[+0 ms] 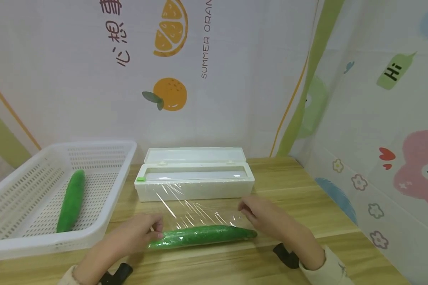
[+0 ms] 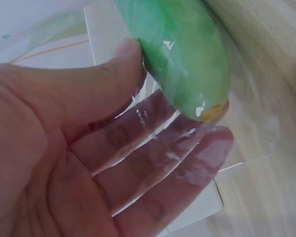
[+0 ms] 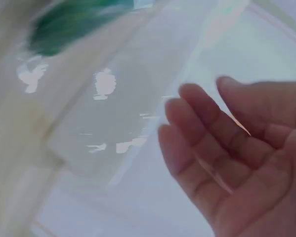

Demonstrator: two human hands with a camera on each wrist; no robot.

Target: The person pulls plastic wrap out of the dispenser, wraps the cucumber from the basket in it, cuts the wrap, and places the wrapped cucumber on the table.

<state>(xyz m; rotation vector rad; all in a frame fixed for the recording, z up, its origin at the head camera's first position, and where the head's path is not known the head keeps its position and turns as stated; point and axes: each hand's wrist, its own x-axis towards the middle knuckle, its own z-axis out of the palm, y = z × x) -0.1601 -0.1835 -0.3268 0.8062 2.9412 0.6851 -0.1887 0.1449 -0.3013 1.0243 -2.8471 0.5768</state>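
Note:
A green cucumber [image 1: 203,236] lies on the table under clear plastic wrap [image 1: 199,211], which stretches from a white wrap dispenser [image 1: 196,190] behind it. At the cucumber's left end, my left hand [image 1: 141,231] holds it through the film. In the left wrist view, the thumb [image 2: 128,59] presses the side of the cucumber [image 2: 187,54], and film covers the other fingers. Beyond the cucumber's right tip, my right hand [image 1: 262,213] hovers near the dispenser's right front corner. Its fingers [image 3: 187,158] bend loosely and hold nothing in the right wrist view.
A white plastic basket [image 1: 108,213] stands on the left with another cucumber [image 1: 71,200] inside. The dispenser's lid [image 1: 195,155] is raised, and a green slider [image 1: 141,179] sits at its left end. A printed cloth [image 1: 228,114] hangs behind the wooden table [image 1: 328,221].

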